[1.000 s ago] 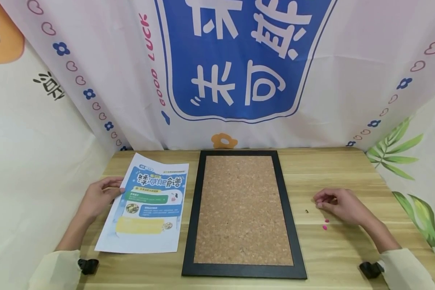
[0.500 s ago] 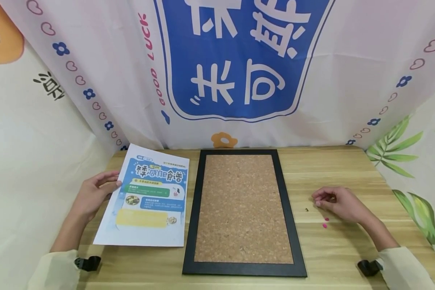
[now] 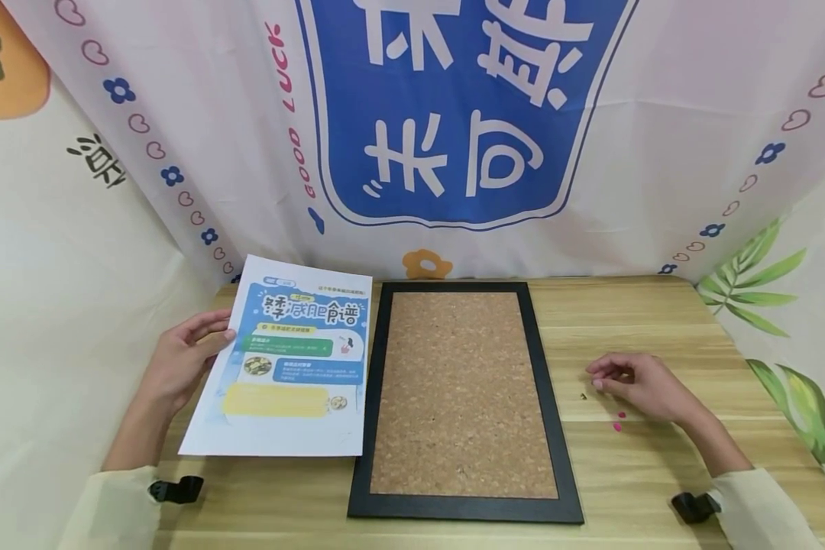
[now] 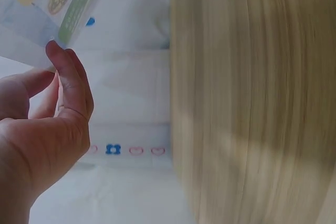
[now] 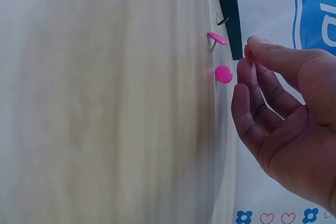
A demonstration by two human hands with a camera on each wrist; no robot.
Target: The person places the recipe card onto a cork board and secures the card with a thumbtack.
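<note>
My left hand (image 3: 182,363) pinches the left edge of a printed paper poster (image 3: 296,347), white with blue, green and yellow blocks. The sheet is raised off the table, tilted, and its right edge overlaps the left frame of a black-framed cork board (image 3: 464,397). To the right of the board, my right hand (image 3: 642,389) is held with thumb and index fingertips together. Between them shows a tiny dark bit, apparently a thumbtack, mostly hidden. Two pink thumbtacks (image 5: 223,74) lie near that hand, with a small dark-looking tack (image 3: 583,396) closer to the board.
A light wooden table (image 3: 632,489) bears everything. Behind it hangs a white printed curtain (image 3: 247,153) with a large blue shield design. Fabric walls stand at both sides. A small black camera (image 3: 694,506) is strapped at each wrist.
The left hand has lifted the poster upward and slightly rightward, so that it now overlaps the board's left frame. My right hand has shifted slightly left.
</note>
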